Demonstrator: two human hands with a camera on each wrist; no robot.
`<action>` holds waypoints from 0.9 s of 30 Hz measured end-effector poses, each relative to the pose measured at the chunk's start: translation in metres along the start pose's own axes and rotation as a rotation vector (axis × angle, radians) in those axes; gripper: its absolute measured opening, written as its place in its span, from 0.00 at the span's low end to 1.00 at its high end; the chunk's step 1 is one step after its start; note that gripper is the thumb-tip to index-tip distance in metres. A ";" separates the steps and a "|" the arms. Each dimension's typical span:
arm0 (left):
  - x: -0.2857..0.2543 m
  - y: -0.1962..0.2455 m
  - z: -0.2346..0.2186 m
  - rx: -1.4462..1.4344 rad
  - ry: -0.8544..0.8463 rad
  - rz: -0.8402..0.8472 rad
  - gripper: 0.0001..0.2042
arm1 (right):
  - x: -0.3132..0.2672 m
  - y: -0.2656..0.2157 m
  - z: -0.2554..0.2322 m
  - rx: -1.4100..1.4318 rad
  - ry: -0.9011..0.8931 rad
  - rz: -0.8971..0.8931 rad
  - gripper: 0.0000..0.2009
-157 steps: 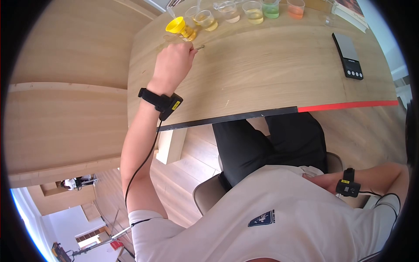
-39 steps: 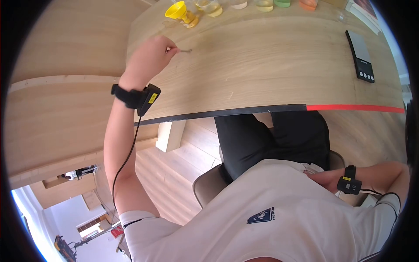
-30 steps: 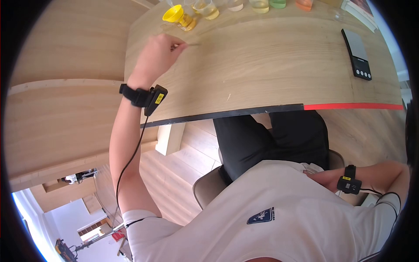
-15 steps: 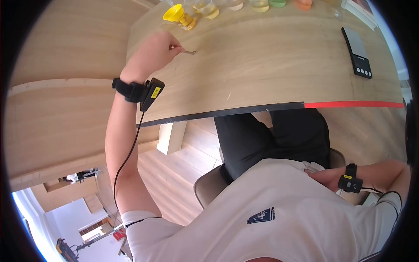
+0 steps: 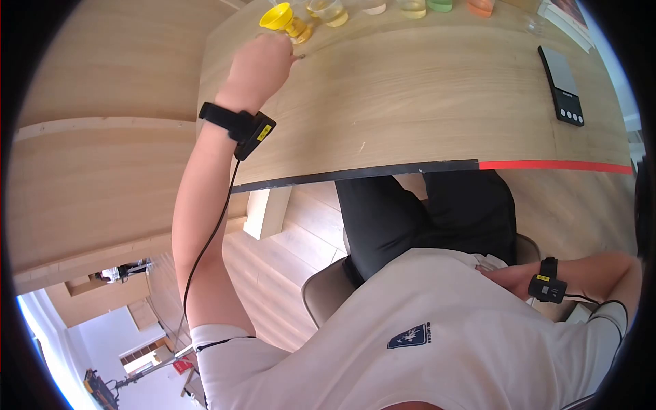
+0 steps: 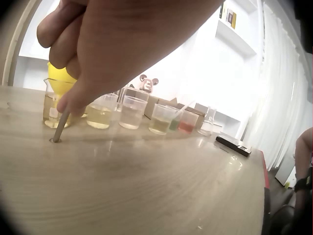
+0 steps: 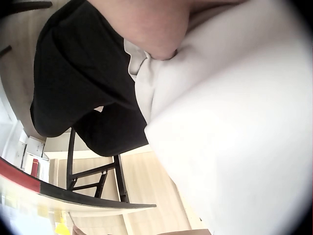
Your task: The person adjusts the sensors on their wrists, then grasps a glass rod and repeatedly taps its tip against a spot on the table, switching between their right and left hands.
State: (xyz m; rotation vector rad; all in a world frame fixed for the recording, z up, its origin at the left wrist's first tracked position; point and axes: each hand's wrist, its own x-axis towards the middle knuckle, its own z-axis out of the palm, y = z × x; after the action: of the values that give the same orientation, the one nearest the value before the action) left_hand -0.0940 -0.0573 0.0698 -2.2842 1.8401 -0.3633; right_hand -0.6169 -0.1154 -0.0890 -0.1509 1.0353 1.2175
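Observation:
My left hand [image 5: 261, 68] pinches a thin greyish rod [image 6: 59, 128] near the far left of the table. In the left wrist view the rod slants down, its lower tip right at the wood. Just beyond that hand stands a glass vessel [image 6: 47, 110] of yellowish liquid with a yellow funnel [image 5: 277, 16] in its mouth. My right hand [image 5: 502, 278] rests against the lower front of the shirt; in the right wrist view the fabric [image 7: 161, 81] lies at its edge and the fingers are hidden.
Clear cups [image 6: 132, 111] of pale, yellow, green and orange liquid line the table's [image 5: 410, 102] far side. A black scale [image 5: 562, 85] lies at the right, with a clear glass flask [image 6: 208, 122] behind it. Black and red tape [image 5: 553, 165] marks the near edge.
My left hand, still pinching the rod, has moved away from the body over the table and slightly rightward, closer to the funnel. My right hand stays at the shirt.

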 end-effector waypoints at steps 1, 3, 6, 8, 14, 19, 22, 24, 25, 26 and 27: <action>0.002 -0.005 -0.001 -0.028 -0.063 -0.003 0.10 | 0.006 0.002 -0.007 -0.009 -0.025 -0.017 0.31; 0.005 -0.004 -0.010 -0.064 -0.126 0.000 0.09 | 0.007 0.005 -0.010 -0.009 -0.048 -0.033 0.31; 0.001 -0.005 -0.019 -0.206 -0.196 0.052 0.09 | 0.001 0.000 -0.001 0.012 -0.025 0.005 0.31; 0.003 -0.004 -0.013 -0.079 -0.146 -0.048 0.10 | -0.004 -0.001 0.006 0.032 0.002 0.000 0.31; 0.006 -0.010 -0.026 -0.256 -0.248 -0.012 0.12 | -0.001 0.000 -0.001 0.031 -0.020 0.017 0.31; 0.015 -0.015 -0.031 -0.259 -0.366 -0.062 0.13 | 0.005 0.001 -0.006 0.055 -0.023 0.025 0.31; 0.016 -0.015 -0.028 -0.228 -0.375 -0.030 0.14 | 0.006 0.003 -0.008 0.063 -0.021 0.020 0.31; 0.015 -0.017 -0.027 -0.220 -0.373 -0.018 0.14 | 0.006 0.002 -0.008 0.059 -0.006 0.025 0.31; 0.015 -0.018 -0.027 -0.242 -0.367 -0.051 0.14 | 0.006 0.002 -0.008 0.058 0.000 0.022 0.31; 0.016 -0.018 -0.027 -0.263 -0.361 -0.082 0.14 | 0.005 0.002 -0.008 0.059 0.005 0.018 0.31; 0.015 -0.019 -0.025 -0.264 -0.361 -0.082 0.14 | 0.006 0.002 -0.009 0.059 0.006 0.019 0.31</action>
State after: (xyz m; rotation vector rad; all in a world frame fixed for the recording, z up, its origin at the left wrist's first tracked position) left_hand -0.0812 -0.0682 0.1007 -2.3970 1.6953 0.2843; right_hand -0.6235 -0.1158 -0.0970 -0.0990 1.0791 1.2024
